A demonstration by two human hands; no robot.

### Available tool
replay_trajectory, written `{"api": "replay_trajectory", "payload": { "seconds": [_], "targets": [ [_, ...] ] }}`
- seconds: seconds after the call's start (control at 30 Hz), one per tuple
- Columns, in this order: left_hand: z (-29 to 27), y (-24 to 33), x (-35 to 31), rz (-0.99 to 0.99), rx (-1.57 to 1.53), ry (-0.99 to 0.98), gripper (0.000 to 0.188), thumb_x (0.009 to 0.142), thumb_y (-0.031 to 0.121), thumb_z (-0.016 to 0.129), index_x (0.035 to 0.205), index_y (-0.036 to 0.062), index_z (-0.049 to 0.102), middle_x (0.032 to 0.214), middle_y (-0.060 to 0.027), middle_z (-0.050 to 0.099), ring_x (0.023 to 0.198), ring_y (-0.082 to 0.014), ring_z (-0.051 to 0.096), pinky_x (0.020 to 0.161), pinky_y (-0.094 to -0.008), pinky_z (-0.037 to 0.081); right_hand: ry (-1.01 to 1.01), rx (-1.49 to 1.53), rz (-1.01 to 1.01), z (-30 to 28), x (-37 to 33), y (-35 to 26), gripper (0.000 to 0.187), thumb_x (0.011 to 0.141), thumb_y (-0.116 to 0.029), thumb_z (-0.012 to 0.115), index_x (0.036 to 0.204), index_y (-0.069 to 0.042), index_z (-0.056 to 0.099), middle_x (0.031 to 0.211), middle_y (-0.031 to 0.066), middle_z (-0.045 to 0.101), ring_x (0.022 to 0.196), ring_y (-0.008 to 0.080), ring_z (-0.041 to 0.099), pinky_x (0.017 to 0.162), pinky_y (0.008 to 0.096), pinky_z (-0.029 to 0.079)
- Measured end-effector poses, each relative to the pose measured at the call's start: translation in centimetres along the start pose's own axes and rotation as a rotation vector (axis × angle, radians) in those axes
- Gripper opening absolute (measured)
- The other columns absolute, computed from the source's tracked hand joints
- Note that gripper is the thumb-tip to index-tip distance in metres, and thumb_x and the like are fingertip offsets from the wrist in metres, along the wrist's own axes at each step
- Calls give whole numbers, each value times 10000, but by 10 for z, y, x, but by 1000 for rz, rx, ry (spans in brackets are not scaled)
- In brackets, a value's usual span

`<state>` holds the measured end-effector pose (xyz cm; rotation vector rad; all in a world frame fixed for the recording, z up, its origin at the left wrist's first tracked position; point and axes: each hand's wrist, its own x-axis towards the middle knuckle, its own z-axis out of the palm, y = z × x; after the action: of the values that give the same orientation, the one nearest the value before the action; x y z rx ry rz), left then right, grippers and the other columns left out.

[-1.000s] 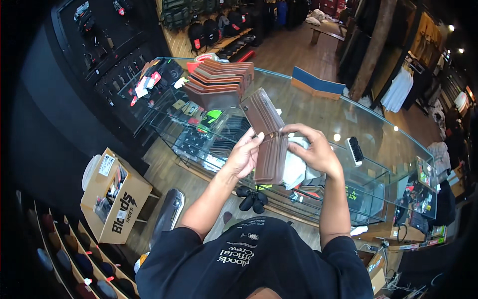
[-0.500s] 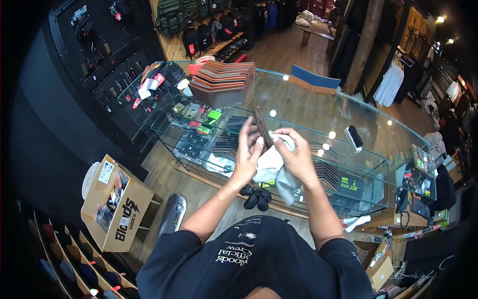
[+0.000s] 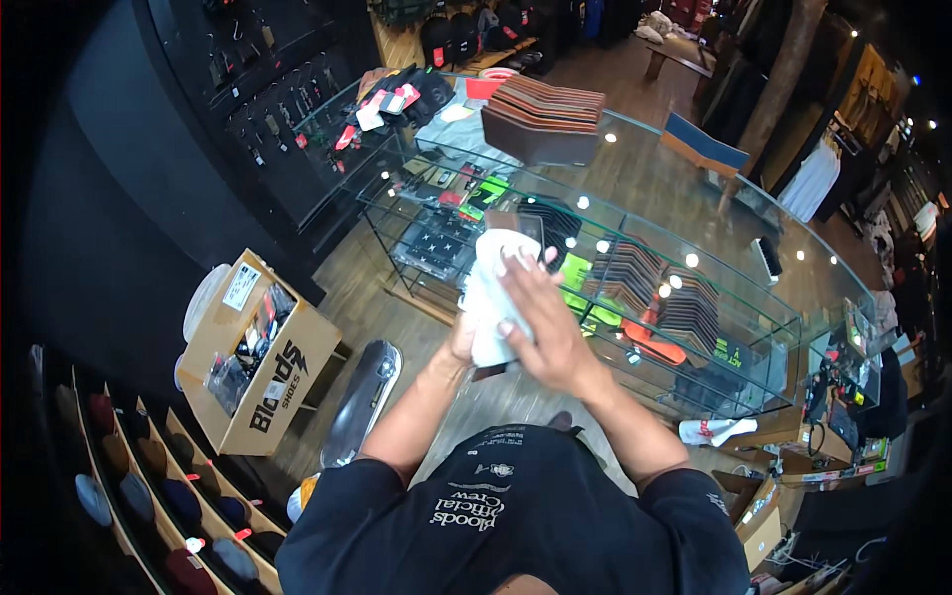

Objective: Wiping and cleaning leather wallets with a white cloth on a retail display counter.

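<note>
A white cloth (image 3: 493, 297) lies over a brown leather wallet (image 3: 508, 222), whose far end and a dark sliver at the near end show past it. From below and the left, my left hand (image 3: 460, 339) grips the wallet; most of its fingers are hidden under the cloth. My right hand (image 3: 543, 317) presses the cloth down onto the wallet, fingers extended along it and thumb apart. Both hands are in front of me, above the near edge of the glass counter (image 3: 635, 198).
On the counter stand a stack of bent leather pieces (image 3: 540, 119), a blue and tan leather piece (image 3: 702, 144) and a black-bristled brush (image 3: 765, 260). A cardboard box (image 3: 238, 397) and a skateboard (image 3: 362, 402) are at the left. A white sock (image 3: 716, 430) lies at right.
The wallet has been turned from upright edge-on to lying flat beneath the cloth. My right hand has moved from bunching the cloth to pressing it over the wallet. The view has shifted left.
</note>
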<state>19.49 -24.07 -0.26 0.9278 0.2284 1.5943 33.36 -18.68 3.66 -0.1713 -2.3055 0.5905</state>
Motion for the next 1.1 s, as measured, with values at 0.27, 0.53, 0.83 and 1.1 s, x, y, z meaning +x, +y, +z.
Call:
{"api": "replay_trajectory", "payload": {
  "seconds": [0.27,0.53,0.83,1.1],
  "targets": [
    [-2,20,-71,-238,384,327,599,1103,360,339,1596,35,240,1600,-146,351,1467,-247,364,1230,-413,265,117,84,117,36,-2,-24,558,1044,-258,432,1537,0,382,1608,227,349,1525,464,213,1242,536,157],
    [-24,31,-95,-17,1107,74,573,1105,376,359,1571,47,314,1514,-126,478,1350,-227,503,1149,-421,402,7,32,79,32,-12,-40,579,1026,-191,464,1557,6,341,1630,244,292,1514,493,205,1250,522,161],
    [18,5,-65,56,165,325,513,1080,299,407,1492,-4,435,1434,-147,552,1300,-219,553,1077,-401,482,-21,-100,-153,-3,-29,-43,584,1026,-222,481,1528,52,362,1602,260,335,1518,438,249,1251,524,150],
    [31,-45,-56,-251,750,229,496,1086,252,403,1493,-31,419,1473,-163,512,1305,-249,539,1109,-413,431,42,2,-48,-56,-68,-13,576,1051,-253,413,1548,29,342,1617,238,317,1528,437,218,1248,529,155]
  ]
}}
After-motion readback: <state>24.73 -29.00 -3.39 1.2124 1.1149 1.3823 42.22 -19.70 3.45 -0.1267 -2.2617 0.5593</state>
